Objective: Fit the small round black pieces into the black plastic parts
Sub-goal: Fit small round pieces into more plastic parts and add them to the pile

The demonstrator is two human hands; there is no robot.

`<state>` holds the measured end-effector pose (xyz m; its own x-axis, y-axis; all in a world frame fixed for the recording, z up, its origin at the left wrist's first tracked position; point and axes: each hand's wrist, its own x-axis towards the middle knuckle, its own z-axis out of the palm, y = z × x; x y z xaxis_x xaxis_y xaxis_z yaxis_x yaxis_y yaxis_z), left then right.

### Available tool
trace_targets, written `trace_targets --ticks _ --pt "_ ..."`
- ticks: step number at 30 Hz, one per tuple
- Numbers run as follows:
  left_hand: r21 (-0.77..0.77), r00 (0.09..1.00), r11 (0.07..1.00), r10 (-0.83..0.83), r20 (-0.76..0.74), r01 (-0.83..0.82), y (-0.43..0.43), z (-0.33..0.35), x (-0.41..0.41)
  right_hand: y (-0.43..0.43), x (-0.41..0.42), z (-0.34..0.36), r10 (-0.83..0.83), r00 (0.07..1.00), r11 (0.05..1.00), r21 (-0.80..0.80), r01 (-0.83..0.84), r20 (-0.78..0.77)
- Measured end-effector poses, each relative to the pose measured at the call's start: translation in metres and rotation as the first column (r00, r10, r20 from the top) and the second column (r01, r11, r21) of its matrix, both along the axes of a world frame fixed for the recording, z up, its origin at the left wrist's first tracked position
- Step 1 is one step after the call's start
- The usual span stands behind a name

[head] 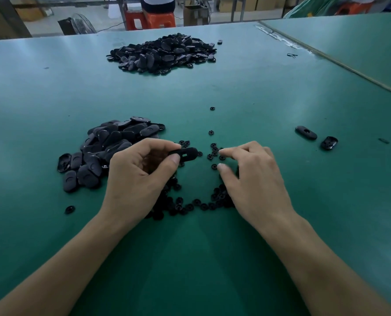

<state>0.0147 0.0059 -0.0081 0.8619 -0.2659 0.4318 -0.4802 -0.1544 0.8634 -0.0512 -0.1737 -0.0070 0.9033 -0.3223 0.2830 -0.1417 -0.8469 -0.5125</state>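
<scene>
Pinching a black part point(186, 153), left hand point(139, 176) hovers over green table point(281, 106); right hand point(251, 179) loosely spread.

- A green table point(258, 99) carries everything; a second green table point(354, 44) butts against it at the far right along a slanting seam.
- A large heap of black plastic parts point(162, 54) lies at the far middle, with a stray part point(220, 41) just beside its right end.
- A smaller heap point(107, 151) lies nearer, left of centre.
- Small round black pieces point(190, 205) lie scattered to the right of the smaller heap; a lone round piece point(69, 209) lies at its near left.
- Two single parts point(306, 132) lie near each other at the right.
</scene>
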Motion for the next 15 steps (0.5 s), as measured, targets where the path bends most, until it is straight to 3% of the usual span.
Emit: trace_targets --ticks 6,15 --pt "-0.031 1.0 1.0 0.002 0.004 -0.002 -0.0016 0.0018 -0.0012 0.0096 0.0018 0.0027 -0.032 0.997 0.998 -0.059 0.028 -0.066" --pt "-0.08 0.999 0.997 0.001 -0.049 -0.005 -0.0005 -0.0008 0.004 0.009 0.0063 -0.0026 -0.02 1.0 1.0 -0.023 0.02 -0.013"
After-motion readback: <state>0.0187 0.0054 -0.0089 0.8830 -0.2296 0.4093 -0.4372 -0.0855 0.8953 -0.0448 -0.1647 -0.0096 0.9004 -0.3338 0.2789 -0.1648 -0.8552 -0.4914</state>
